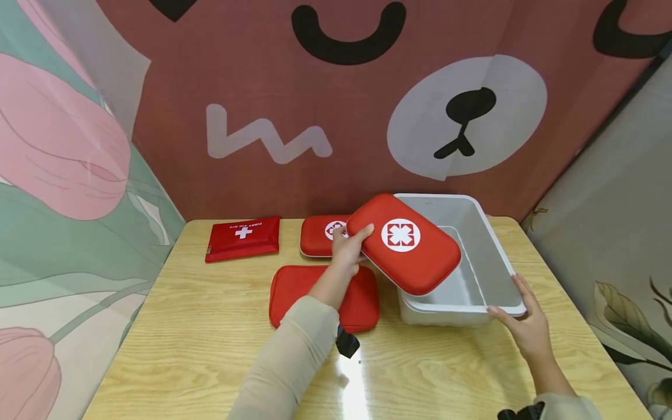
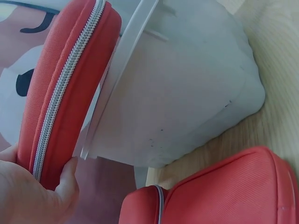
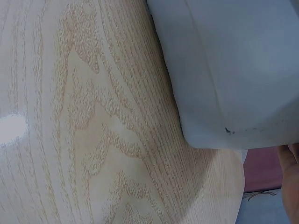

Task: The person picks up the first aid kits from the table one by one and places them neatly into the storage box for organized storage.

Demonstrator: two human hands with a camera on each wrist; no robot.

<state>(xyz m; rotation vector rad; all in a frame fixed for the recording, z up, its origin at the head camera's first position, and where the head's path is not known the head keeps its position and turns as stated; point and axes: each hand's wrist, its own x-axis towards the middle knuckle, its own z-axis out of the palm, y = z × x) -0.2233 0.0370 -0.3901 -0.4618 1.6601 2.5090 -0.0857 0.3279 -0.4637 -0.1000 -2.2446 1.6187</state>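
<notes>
My left hand [image 1: 346,252] grips one end of a red zippered first aid case [image 1: 430,256] with a white cross emblem, thumb on its top face. The case is tilted and held over the left rim of a white plastic bin [image 1: 496,245]. In the left wrist view the zipper runs along the side of the case [image 2: 70,88], beside the outer wall of the bin [image 2: 173,84]. My right hand [image 1: 530,326] holds the bin's near right corner, thumb on the front rim and fingers along the right side.
A second red case [image 1: 317,233] lies behind my left hand. Nearer stands a plain red zippered case [image 1: 286,291], partly hidden by my left forearm. At the far left lies a flat red first aid pouch [image 1: 244,242]. A printed cloth [image 1: 252,186] hangs behind the wooden table [image 1: 173,350].
</notes>
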